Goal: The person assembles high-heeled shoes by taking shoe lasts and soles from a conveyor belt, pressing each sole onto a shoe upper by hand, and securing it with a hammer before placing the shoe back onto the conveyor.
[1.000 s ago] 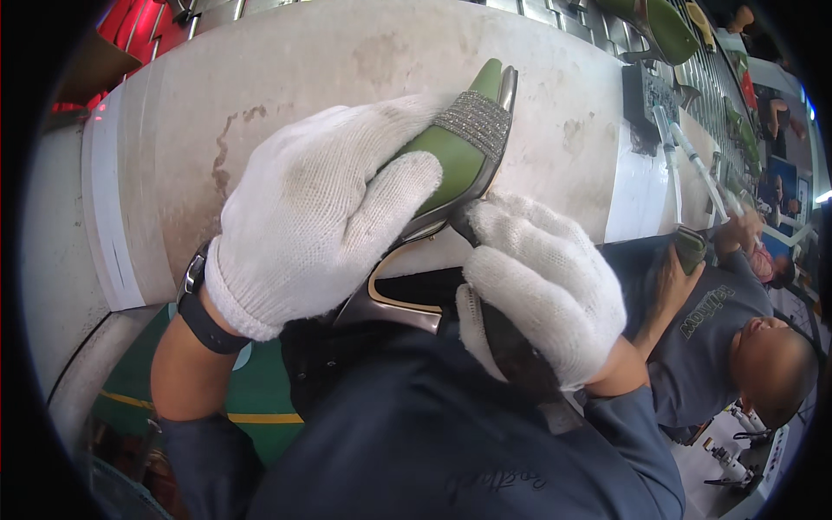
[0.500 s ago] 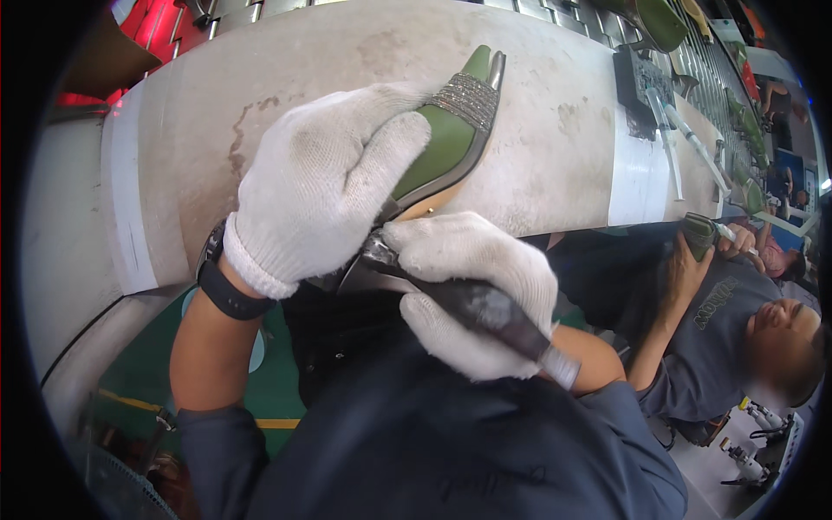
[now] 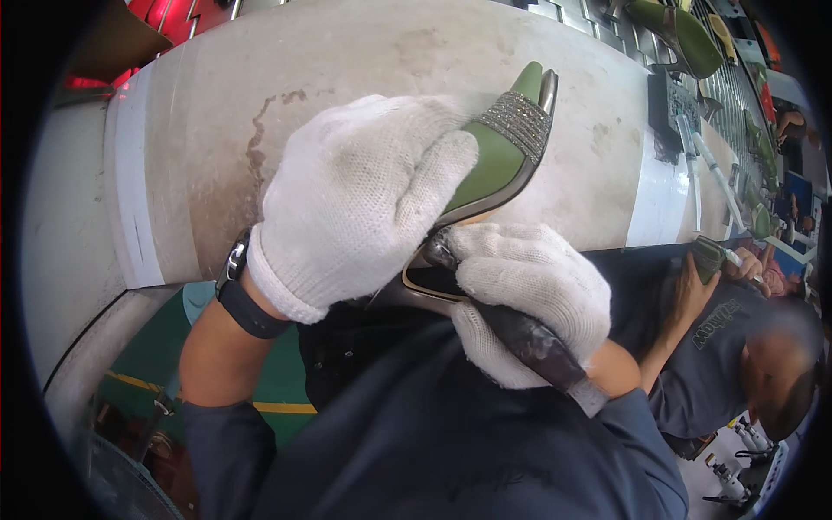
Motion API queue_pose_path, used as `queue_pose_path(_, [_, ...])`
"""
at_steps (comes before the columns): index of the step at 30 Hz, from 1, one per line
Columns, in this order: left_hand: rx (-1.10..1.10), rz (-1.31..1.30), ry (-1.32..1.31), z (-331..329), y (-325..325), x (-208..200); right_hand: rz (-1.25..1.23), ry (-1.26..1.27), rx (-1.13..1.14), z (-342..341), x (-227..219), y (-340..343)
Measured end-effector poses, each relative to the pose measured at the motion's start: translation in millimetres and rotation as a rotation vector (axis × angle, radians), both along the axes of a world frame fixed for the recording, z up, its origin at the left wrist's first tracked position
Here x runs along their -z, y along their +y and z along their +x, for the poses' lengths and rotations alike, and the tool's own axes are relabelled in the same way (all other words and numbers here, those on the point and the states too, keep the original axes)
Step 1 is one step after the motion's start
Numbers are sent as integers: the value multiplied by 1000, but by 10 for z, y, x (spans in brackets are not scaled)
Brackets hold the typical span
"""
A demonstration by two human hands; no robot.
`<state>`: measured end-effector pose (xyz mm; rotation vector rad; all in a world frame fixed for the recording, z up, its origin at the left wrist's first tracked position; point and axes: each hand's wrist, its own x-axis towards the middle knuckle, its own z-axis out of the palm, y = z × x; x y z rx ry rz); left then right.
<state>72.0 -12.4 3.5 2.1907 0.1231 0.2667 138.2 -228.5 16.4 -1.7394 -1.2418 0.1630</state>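
A green pointed shoe point(image 3: 496, 165) with a glittering stone-studded band and a grey metallic edge lies tilted over the near edge of the worktable, toe away from me. My left hand point(image 3: 355, 191), in a white knit glove, is closed round its upper. In my gloved right hand point(image 3: 542, 295) is a dark-handled tool point(image 3: 529, 342), its pale butt pointing toward me. The tool's rounded, shiny head is at the shoe's side, close to the left glove; its exact kind cannot be made out. Nearer me, the shoe's beige-edged back part point(image 3: 416, 282) shows below my hands.
The pale, stained worktable point(image 3: 347, 52) curves across the front. At its right stand a dark block point(image 3: 666, 108) and thin white sticks point(image 3: 719, 173). Beyond runs a metal conveyor with more green shoes point(image 3: 685, 39). A co-worker point(image 3: 693, 347) at right holds another green shoe point(image 3: 709, 256).
Both hands, the shoe and the tool have shifted right in the picture, partly because the view itself moved. More of the shoe's back opening shows. Both grips stay closed.
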Motion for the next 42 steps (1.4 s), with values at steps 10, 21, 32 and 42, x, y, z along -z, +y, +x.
queue_pose_path(10, [8,47,-95,42,9,36,-3,-62,-34,-51,-100,128])
queue_pose_path(21, [50,170,114,119,-118,-205,147,670,-37,399,-147,-430])
queue_pose_path(32, [-41,242,197,430,-434,-305,38,436,83,1283,-88,-15])
queue_pose_path(42, [-218,-182,-490,192,-264,-890,26,663,249,1423,130,-56])
